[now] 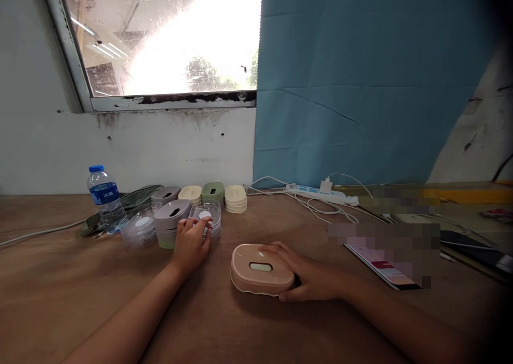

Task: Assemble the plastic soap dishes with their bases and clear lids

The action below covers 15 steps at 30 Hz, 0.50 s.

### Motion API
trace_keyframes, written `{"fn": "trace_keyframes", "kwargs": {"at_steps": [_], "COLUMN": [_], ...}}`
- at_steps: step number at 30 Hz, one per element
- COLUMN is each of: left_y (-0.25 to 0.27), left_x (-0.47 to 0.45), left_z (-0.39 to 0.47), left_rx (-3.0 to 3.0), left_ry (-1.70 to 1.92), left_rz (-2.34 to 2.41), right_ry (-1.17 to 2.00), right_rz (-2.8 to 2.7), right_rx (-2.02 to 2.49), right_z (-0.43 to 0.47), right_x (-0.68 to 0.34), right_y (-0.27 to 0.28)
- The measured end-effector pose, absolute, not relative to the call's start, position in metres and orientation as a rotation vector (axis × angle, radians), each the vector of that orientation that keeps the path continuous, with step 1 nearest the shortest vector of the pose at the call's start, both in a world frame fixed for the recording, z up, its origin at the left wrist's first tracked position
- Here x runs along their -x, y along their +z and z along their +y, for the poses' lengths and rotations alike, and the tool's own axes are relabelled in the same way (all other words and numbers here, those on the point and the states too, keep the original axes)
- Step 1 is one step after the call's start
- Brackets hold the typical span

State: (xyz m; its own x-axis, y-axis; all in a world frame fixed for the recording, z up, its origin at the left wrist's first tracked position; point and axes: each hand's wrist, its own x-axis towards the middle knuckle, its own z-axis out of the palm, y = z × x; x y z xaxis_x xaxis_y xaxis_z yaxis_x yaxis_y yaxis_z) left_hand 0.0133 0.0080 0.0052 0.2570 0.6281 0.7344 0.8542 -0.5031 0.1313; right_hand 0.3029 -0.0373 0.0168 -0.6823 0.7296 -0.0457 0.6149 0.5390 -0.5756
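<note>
A peach-coloured oval box (244,276) with a slot in its top sits on the brown table in front of me. My right hand (294,273) grips its right end, fingers over the top and thumb at the near side. Further left, my left hand (193,246) reaches out with its fingers apart, at a stack of clear plastic lids (215,222). Just left of that hand stand stacked lilac slotted pieces (168,217) over a green one (165,239). Whether the left fingertips touch the lids or the lilac piece is hard to tell.
Another clear lid stack (140,227) stands beside a water bottle (106,198). Behind are cream pieces (235,197), a green slotted box (212,193) and a dark green pouch (91,224). A power strip (316,193) with white cables and a phone (385,268) lie to the right.
</note>
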Motion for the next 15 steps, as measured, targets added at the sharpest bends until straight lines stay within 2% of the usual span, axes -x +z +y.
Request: {"fn": "trace_keyframes", "kwargs": {"at_steps": [7,15], "left_y": [0.0022,0.0003], "left_x": [-0.0137,-0.0149], "left_z": [0.0095,0.0112], "left_rx": [2.219,2.163], "left_ry": [-1.339,-1.455], "left_rz": [-1.418,-1.409], "right_ry": [0.851,0.838], "right_rz": [-2.559,-2.575], "right_rx": [1.155,1.165], "right_z": [-0.0378,-0.0388], "right_x": [-0.3031,-0.3029], "right_y": [0.0166,0.0184]}}
